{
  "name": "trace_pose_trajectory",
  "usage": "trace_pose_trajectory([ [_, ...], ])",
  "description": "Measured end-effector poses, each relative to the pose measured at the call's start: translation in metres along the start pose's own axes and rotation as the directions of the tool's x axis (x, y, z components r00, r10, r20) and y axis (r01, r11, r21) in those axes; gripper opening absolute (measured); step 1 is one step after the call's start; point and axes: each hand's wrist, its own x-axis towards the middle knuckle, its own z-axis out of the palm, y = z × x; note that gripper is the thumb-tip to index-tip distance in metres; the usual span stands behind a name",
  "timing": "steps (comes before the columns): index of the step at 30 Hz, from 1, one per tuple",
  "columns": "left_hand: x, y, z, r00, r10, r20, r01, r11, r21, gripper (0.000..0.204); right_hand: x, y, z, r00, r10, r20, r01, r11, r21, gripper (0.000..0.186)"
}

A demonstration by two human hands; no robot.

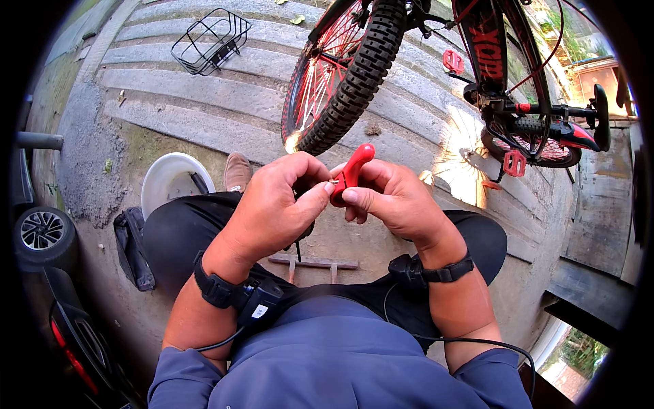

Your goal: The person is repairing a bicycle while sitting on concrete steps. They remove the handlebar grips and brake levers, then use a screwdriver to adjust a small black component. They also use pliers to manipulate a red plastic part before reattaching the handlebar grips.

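Observation:
Both my hands are close together over my lap, working on a red lever (353, 174) with a smooth, rounded end that points up and away from me. My right hand (392, 198) grips its thicker lower part between thumb and fingers. Against the side of the lever, my left hand (289, 194) pinches a small, pale metallic piece (334, 182), mostly hidden by the fingertips. Just beyond my hands rises the knobby black tyre (361, 85) of a bicycle with red spokes.
The bicycle's dark frame (482, 48) and red pedal (514, 163) extend to the right. A black wire basket (210, 42) lies on the grey slabs at far left. Beside my left knee are a white basin (163, 165) and a dark bag (133, 249). A car wheel (45, 236) shows at left.

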Motion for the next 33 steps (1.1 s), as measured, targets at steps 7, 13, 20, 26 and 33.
trace_pose_trajectory([
  [7,0.001,0.0,-0.001,1.0,0.001,-0.004,-0.001,1.0,0.024,0.013,0.001,-0.002,0.001,1.0,-0.005,0.021,0.004,1.0,0.019,0.028],
  [13,0.001,-0.002,0.001,0.999,0.035,-0.005,-0.035,0.999,0.023,0.012,0.0,-0.003,0.001,1.0,-0.007,0.015,0.007,0.999,0.031,0.029],
  [20,0.002,-0.001,0.002,0.999,0.047,-0.006,-0.047,0.998,0.033,0.011,-0.001,-0.003,0.002,1.0,0.009,0.016,-0.01,0.998,0.056,0.029],
  [26,0.002,-0.003,0.001,0.995,0.102,-0.014,-0.101,0.993,0.063,0.011,0.0,-0.003,0.003,1.0,0.017,0.018,-0.018,0.996,0.083,0.03],
  [33,0.0,-0.002,-0.002,0.999,0.045,-0.016,-0.043,0.996,0.08,0.012,0.0,-0.004,0.003,1.0,0.009,0.018,-0.011,0.994,0.106,0.031],
])
